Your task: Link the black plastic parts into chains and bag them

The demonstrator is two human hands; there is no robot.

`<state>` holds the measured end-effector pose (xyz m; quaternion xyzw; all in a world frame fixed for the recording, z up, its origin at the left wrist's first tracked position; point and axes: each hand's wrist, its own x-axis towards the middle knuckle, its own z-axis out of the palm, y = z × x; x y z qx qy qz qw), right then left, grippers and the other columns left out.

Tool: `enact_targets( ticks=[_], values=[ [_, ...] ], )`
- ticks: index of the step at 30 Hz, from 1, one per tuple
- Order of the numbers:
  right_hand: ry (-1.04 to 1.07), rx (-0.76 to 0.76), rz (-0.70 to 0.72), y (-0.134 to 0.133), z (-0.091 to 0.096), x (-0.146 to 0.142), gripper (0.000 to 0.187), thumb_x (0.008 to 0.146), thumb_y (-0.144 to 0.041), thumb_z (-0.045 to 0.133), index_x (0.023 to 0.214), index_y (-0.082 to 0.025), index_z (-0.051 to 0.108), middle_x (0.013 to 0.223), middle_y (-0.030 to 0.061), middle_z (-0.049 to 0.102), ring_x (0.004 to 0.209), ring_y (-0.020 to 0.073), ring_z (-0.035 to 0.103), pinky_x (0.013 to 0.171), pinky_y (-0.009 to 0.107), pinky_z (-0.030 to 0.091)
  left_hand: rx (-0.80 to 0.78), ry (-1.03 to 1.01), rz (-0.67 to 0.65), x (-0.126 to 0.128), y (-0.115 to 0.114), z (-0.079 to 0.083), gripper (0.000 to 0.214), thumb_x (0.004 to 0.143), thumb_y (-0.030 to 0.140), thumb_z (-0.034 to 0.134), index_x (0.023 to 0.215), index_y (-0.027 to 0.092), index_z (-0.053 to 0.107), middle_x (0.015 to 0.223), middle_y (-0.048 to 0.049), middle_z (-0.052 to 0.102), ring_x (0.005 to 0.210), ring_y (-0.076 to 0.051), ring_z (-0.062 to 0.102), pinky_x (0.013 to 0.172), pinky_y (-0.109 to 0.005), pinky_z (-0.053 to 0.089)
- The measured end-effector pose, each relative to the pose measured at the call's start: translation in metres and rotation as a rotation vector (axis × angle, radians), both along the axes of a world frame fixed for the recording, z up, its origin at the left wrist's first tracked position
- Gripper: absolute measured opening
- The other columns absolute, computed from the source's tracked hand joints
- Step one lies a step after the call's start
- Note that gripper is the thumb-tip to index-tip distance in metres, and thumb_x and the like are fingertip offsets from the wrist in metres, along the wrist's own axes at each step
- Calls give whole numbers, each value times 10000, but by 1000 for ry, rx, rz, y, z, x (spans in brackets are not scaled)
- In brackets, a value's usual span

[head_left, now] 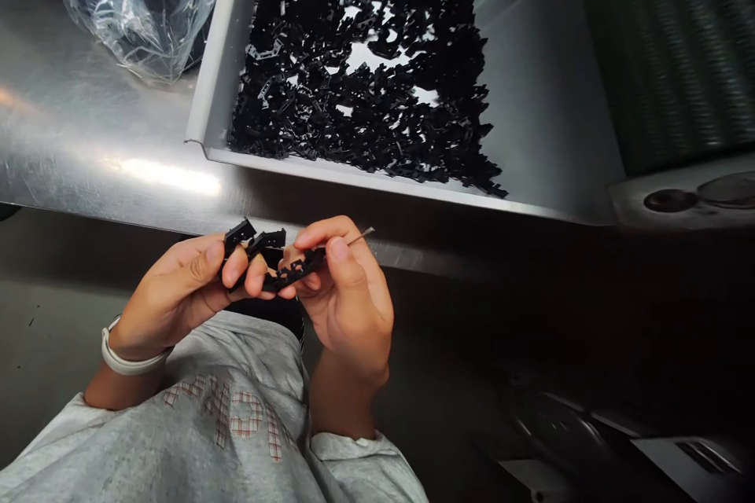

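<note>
In front of my body, near the table's edge, my left hand (pixel 182 283) grips small black plastic parts (pixel 268 240) between thumb and fingers. My right hand (pixel 348 291) is closed close beside it, holding a toothed black piece (pixel 293 271) from the other end. A thin metal-looking stick (pixel 361 236) sticks out between my right thumb and index finger; its lower end is hidden. Whether the black parts are joined to each other I cannot tell. Just beyond my hands, a heap of similar black plastic parts (pixel 354 110) lies in a white tray (pixel 543 78).
A clear plastic bag (pixel 159 8) with dark contents stands on the metal table (pixel 76 134) left of the tray. At the right is a dark green ribbed surface (pixel 678 55) with a pale edge (pixel 631 200). Dim objects (pixel 566 440) sit low at the right.
</note>
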<state>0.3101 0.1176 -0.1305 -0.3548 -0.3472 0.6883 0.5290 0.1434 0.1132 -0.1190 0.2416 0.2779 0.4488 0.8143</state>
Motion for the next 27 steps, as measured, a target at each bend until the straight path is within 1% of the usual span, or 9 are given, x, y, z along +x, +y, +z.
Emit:
enact_targets(
  ticks=[2,5,10,12,14,17,20,24,27],
  values=[
    [-2,-6,-19,0,0,1,307,954,-544,627,922,-240,655,641,-50,444,568,99,446,537,212,452,8,2,-4,0,0,1,362,917,366,720,668,162,554,738,-12,616,821,-152,714,844,-224,597],
    [-45,-22,-10,0,0,2,343,939,-582,628,948,-239,640,690,-34,520,565,100,487,515,214,465,23,36,1,1,1,2,406,900,379,739,645,164,507,712,-12,588,801,-161,705,809,-237,602],
    [22,23,69,0,1,2,240,901,-457,726,936,-246,620,769,-16,617,583,97,549,621,251,553,22,96,27,2,0,2,440,892,419,744,642,169,481,710,-14,583,790,-164,698,836,-264,607],
    [43,21,62,0,2,2,203,941,-436,668,914,-237,638,756,-13,607,570,97,535,634,262,568,30,92,15,3,0,2,429,902,420,731,644,167,501,716,-16,598,786,-160,694,841,-263,604],
    [56,12,46,0,2,3,230,968,-438,616,891,-226,660,686,-24,557,556,100,522,601,246,551,41,86,15,3,0,2,414,901,403,734,643,164,517,715,-13,604,791,-153,687,822,-239,593],
    [83,22,42,0,2,4,247,967,-452,623,893,-222,675,616,-45,481,569,105,543,575,220,521,52,92,28,4,1,4,404,897,393,740,641,163,529,709,-4,593,781,-139,671,806,-219,572],
    [126,29,83,1,2,4,191,952,-425,666,941,-236,649,665,-42,531,572,95,545,602,231,534,80,100,9,4,1,3,387,923,394,705,647,166,557,716,-6,597,750,-134,650,814,-235,559],
    [86,27,85,1,-1,5,156,955,-394,662,978,-246,617,664,-51,550,564,100,529,586,229,508,221,153,-26,0,-1,-2,367,993,414,590,714,181,643,759,-31,641,831,-164,644,858,-261,540],
    [31,14,61,0,-5,7,149,961,-390,651,1000,-246,638,649,-63,518,593,97,525,604,211,483,447,325,-44,-9,-2,-3,350,1038,376,504,813,185,693,827,-57,687,837,-178,634,887,-297,523]
  ],
)
